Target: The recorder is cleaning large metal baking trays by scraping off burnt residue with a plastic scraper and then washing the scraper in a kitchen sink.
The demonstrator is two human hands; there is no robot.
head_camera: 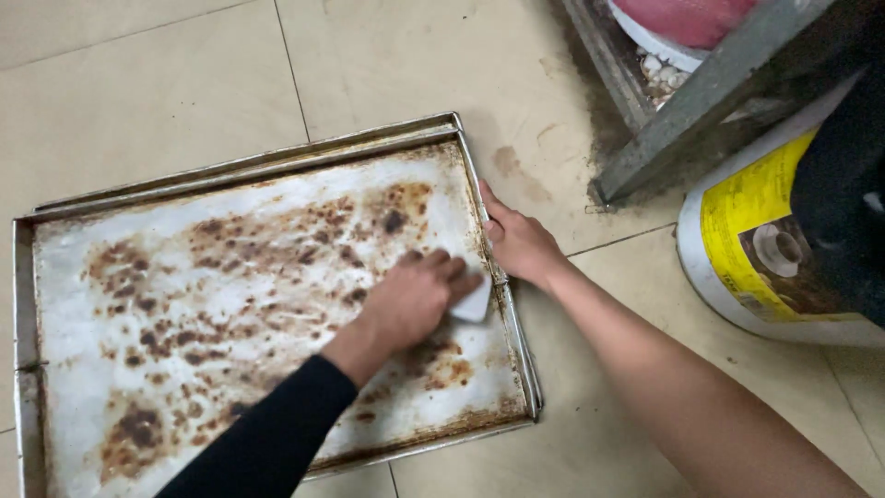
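White scraper [475, 302] sits under left hand [412, 297] grip — on rusty tray [230, 304].

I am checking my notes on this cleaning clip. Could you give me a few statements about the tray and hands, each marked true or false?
1. The large rectangular metal baking tray lies on a tiled floor. True.
2. The left hand is empty. False: it presses a small white scraper on the tray.
3. The right hand grips the tray's right edge. True.
4. The tray is spotless. False: brown burnt stains cover it.
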